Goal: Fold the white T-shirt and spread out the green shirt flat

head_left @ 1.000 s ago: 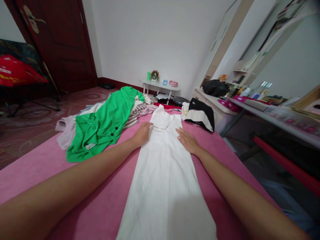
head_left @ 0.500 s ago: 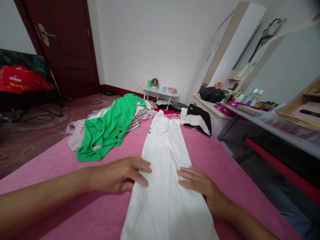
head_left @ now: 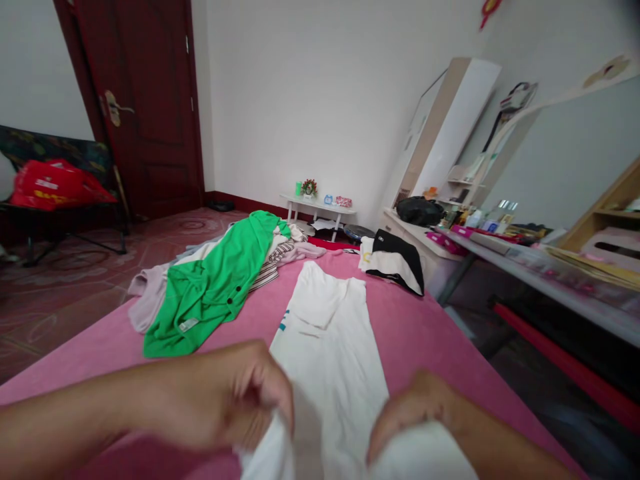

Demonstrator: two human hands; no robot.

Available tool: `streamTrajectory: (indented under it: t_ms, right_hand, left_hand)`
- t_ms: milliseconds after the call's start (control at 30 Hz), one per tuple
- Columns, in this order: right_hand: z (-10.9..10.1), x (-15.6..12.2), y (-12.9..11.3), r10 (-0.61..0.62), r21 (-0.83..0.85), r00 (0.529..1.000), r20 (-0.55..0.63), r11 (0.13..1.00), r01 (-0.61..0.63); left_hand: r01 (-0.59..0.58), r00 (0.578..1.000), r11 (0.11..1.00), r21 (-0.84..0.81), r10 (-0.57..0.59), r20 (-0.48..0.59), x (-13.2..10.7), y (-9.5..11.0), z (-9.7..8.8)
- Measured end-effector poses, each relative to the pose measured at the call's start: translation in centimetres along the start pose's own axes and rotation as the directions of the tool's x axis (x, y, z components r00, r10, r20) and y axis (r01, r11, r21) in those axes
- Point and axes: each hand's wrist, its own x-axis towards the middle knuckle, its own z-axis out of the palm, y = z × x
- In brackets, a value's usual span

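A long white garment (head_left: 333,353), with a small teal mark on its left edge, lies lengthwise on the pink bed cover (head_left: 420,347). My left hand (head_left: 245,393) is closed around a part of its near end, which is raised off the bed. Opposite, my right hand (head_left: 415,410) grips another raised part of the same cloth, its fingers curled and partly hidden. Both hands are slightly blurred. The garment's far end shows a folded-over flap.
To the left lies a pile of clothes with a green top (head_left: 215,287) uppermost. A folded black and white garment (head_left: 397,260) lies at the far right corner. A desk (head_left: 530,273) flanks the bed on the right; a low white table (head_left: 320,205) stands beyond.
Both hands went from resting flat on the white garment to gripping and lifting its near end. The garment's far end has shifted nearer to me. The view has tilted up.
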Motion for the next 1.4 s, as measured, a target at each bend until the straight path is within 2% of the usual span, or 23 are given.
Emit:
streamTrajectory:
  t_ms: [67, 100, 133, 167, 233, 267, 300, 367, 433, 567, 667, 733, 800, 833, 867, 933, 967, 1033, 1100, 1167, 1233, 1300, 1400]
  right_hand:
    - [-3.1, 4.3, 1.6, 0.070, 0.147, 0.972, -0.223, 0.988, -0.037]
    - [-4.6, 6.5, 2.9, 0.087, 0.204, 0.926, -0.367, 0.979, -0.011]
    - [-5.8, 8.6, 4.6, 0.092, 0.238, 0.864, -0.495, 0.971, 0.033]
    - [-6.8, 10.6, 6.5, 0.078, 0.239, 0.794, -0.602, 0.967, 0.085]
    - [-8.1, 13.8, 11.0, 0.081, 0.197, 0.686, -0.723, 0.976, 0.093]
    - [-8.4, 15.1, 13.3, 0.093, 0.168, 0.624, -0.776, 0.984, 0.063]
    - [-8.5, 16.1, 15.4, 0.093, 0.141, 0.568, -0.818, 0.989, 0.041]
    - [-8.5, 17.3, 18.7, 0.071, 0.081, 0.493, -0.867, 0.997, 0.000]
    - [-8.5, 17.8, 20.4, 0.026, 0.026, 0.484, -0.874, 1.000, -0.007]
    - [-8.9, 17.8, 20.6, -0.017, -0.008, 0.554, -0.833, 1.000, 0.018]
    - [-8.9, 17.8, 20.3, -0.030, -0.075, 0.567, -0.823, 0.996, -0.056]
    - [-8.8, 17.7, 20.1, -0.056, -0.140, 0.558, -0.828, 0.984, -0.109]
    - [-8.5, 17.6, 19.6, -0.110, -0.242, 0.527, -0.843, 0.952, -0.187]
    - [-8.3, 17.5, 19.1, -0.162, -0.314, 0.511, -0.844, 0.922, -0.227]
    - [-8.1, 17.4, 18.5, -0.232, -0.397, 0.500, -0.835, 0.882, -0.254]
    - [-7.6, 17.1, 17.4, -0.389, -0.560, 0.508, -0.769, 0.792, -0.242]
    - [-7.4, 17.0, 17.0, -0.449, -0.623, 0.534, -0.717, 0.755, -0.202]
    - [-7.2, 17.1, 16.9, -0.480, -0.686, 0.639, -0.601, 0.720, -0.105]
    - [-7.4, 17.4, 17.7, -0.379, -0.664, 0.758, -0.531, 0.742, -0.095]
    - [-8.0, 18.0, 19.0, -0.227, -0.613, 0.801, -0.553, 0.763, -0.207]
    - [-9.1, 18.7, 20.3, -0.125, -0.550, 0.750, -0.650, 0.758, -0.351]
    - [-10.3, 19.4, 21.2, -0.077, -0.477, 0.667, -0.741, 0.758, -0.444]
    - [-11.9, 20.5, 21.5, -0.046, -0.358, 0.537, -0.842, 0.792, -0.495]
  left_hand:
    - [0.022, 0.971, 0.997, -0.081, -0.040, -0.237, 3.3, 0.4, -3.3]
    - [0.012, 0.915, 0.995, -0.104, -0.053, -0.400, 5.2, 0.0, -5.2]
    - [0.012, 0.824, 0.994, -0.110, -0.072, -0.562, 7.1, -0.8, -7.0]
    - [0.067, 0.753, 0.988, -0.141, -0.143, -0.643, 9.0, -2.2, -8.8]
    - [0.193, 0.564, 0.981, -0.025, -0.132, -0.815, 12.4, -5.7, -11.6]
    - [0.297, 0.493, 0.952, 0.069, -0.091, -0.865, 13.7, -7.7, -12.5]
    - [0.378, 0.451, 0.914, 0.147, -0.043, -0.892, 14.7, -9.5, -13.1]
    - [0.497, 0.412, 0.834, 0.240, 0.017, -0.911, 16.0, -12.3, -13.3]
    - [0.547, 0.422, 0.778, 0.310, 0.064, -0.905, 16.4, -13.6, -12.8]
    - [0.562, 0.473, 0.724, 0.400, 0.116, -0.874, 16.4, -13.6, -11.9]
    - [0.567, 0.460, 0.717, 0.405, 0.133, -0.878, 16.4, -13.7, -12.2]
    - [0.515, 0.443, 0.731, 0.448, 0.221, -0.869, 16.6, -13.5, -12.4]
    - [0.381, 0.455, 0.762, 0.524, 0.339, -0.824, 16.7, -12.6, -12.2]
    - [0.281, 0.494, 0.780, 0.558, 0.381, -0.781, 16.8, -11.8, -11.7]
    - [0.166, 0.565, 0.794, 0.584, 0.409, -0.717, 16.9, -10.9, -11.1]
    - [-0.059, 0.760, 0.795, 0.604, 0.428, -0.489, 16.9, -8.9, -9.2]
    - [-0.139, 0.838, 0.780, 0.610, 0.421, -0.348, 16.9, -8.1, -8.1]
    - [-0.181, 0.921, 0.731, 0.658, 0.360, -0.147, 16.9, -7.5, -6.2]
    - [-0.074, 0.957, 0.677, 0.733, 0.255, -0.138, 17.1, -8.1, -5.4]
    - [0.105, 0.957, 0.629, 0.770, 0.147, -0.250, 17.7, -9.7, -6.2]
    - [0.284, 0.913, 0.585, 0.759, 0.076, -0.400, 18.5, -11.6, -8.2]
    - [0.440, 0.823, 0.552, 0.708, 0.067, -0.564, 19.3, -13.1, -10.7]
    - [0.596, 0.613, 0.563, 0.572, 0.142, -0.778, 20.1, -14.4, -13.7]
